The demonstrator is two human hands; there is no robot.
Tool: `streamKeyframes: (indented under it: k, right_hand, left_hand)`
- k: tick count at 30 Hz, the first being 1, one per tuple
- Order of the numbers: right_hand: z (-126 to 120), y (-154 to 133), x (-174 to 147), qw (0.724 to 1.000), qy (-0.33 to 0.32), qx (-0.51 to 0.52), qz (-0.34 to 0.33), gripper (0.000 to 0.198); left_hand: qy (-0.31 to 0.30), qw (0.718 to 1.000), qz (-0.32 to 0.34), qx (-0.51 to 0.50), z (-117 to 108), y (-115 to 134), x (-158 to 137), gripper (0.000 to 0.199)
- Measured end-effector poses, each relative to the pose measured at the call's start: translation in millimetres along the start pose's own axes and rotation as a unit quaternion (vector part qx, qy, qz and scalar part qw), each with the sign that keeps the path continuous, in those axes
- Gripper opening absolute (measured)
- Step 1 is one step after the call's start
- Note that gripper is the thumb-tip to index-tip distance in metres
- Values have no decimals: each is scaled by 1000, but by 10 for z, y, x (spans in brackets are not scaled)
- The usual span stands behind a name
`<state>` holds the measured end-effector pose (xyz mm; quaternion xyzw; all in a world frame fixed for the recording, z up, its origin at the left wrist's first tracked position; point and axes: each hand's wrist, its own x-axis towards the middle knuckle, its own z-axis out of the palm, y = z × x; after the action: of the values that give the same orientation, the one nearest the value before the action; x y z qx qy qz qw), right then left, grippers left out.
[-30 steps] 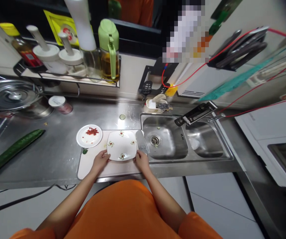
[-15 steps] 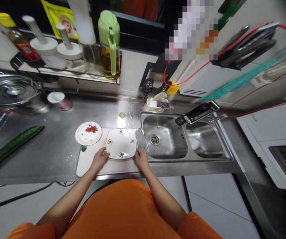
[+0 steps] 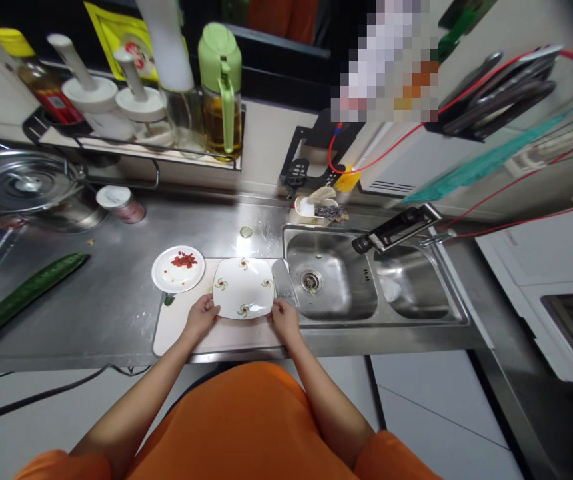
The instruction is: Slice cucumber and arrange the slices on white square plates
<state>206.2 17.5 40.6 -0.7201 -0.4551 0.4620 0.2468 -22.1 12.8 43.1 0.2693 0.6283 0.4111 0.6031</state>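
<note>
A white squarish plate (image 3: pixel 243 288) with small swirl flowers is between my two hands, over the pale cutting board (image 3: pixel 176 333). My left hand (image 3: pixel 201 317) grips its lower left edge, thumb on the rim. On the lower right edge my right hand (image 3: pixel 284 320) is closed in the same way. A broad knife blade (image 3: pixel 285 280) lies on the board just right of the plate; its handle cannot be seen. To the left, a round white plate (image 3: pixel 169 275) holds chopped red pieces (image 3: pixel 185 260). Beside it on the board is a small green cucumber piece (image 3: pixel 168 299).
A whole cucumber (image 3: pixel 21 300) lies on the steel counter (image 3: pixel 111 287) at left. The double sink (image 3: pixel 346 287) with its black faucet (image 3: pixel 384 230) is at right. Behind are a lidded pot (image 3: pixel 26 183), a small can (image 3: pixel 120 203) and a seasoning rack (image 3: pixel 141 148).
The plate and both hands are almost where they were. The whole view has shifted only very slightly.
</note>
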Motion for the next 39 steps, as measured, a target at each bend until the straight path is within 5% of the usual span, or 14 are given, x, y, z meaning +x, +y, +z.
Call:
streamKeyframes:
  k: [6, 13, 30, 35, 39]
  right_hand:
    - [3, -71, -58, 982, -5, 185, 45, 27]
    - [56, -248, -103, 904, -97, 400, 118, 44]
    - [-87, -324, -209, 886, -157, 422, 113, 37]
    - [-285, -291, -233, 865, -158, 462, 114, 34]
    - [-619, -160, -262, 871, -148, 453, 116, 35]
  left_hand:
    - [2, 1000, -12, -11, -40, 60, -58, 46]
    - [9, 999, -14, -34, -52, 158, -195, 46]
    - [-30, 999, 2, -44, -52, 287, -473, 49]
    - [-63, 995, -17, -70, -112, 325, -485, 50]
    - [-34, 999, 5, -3, -230, 177, -397, 53]
